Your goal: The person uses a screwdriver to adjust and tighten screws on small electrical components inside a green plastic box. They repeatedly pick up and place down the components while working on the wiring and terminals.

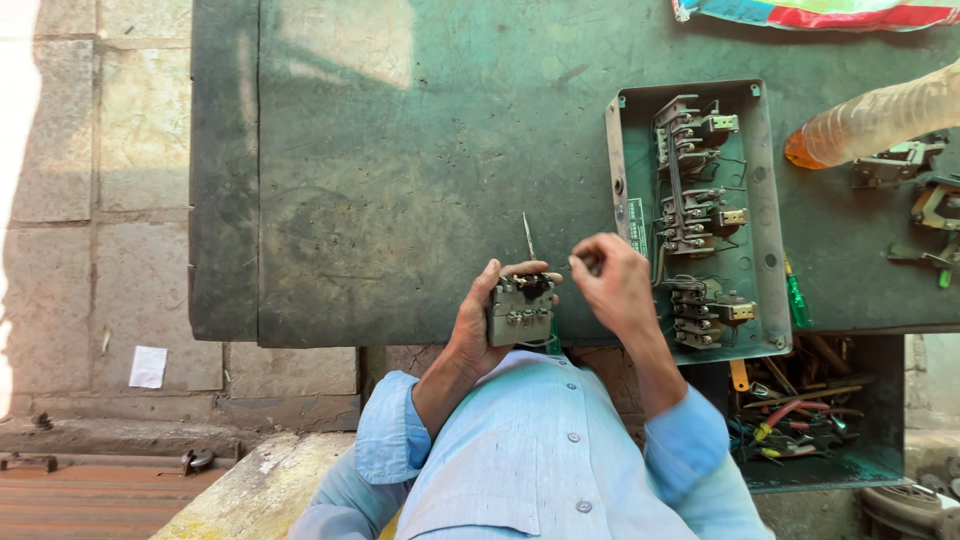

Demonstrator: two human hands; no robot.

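My left hand [475, 325] grips a small grey switch block [519, 311] at the bench's [400, 180] near edge, a thin tool [528, 236] poking up behind it. My right hand [612, 285] pinches something tiny, steadying. The open metal box [765, 200] lies just right.

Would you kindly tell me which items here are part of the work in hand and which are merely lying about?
In hand: small switch block in left hand; screwdriver; right hand; open metal switch box.

Lying about: plastic bottle; loose metal parts; tool tray; paper scrap.
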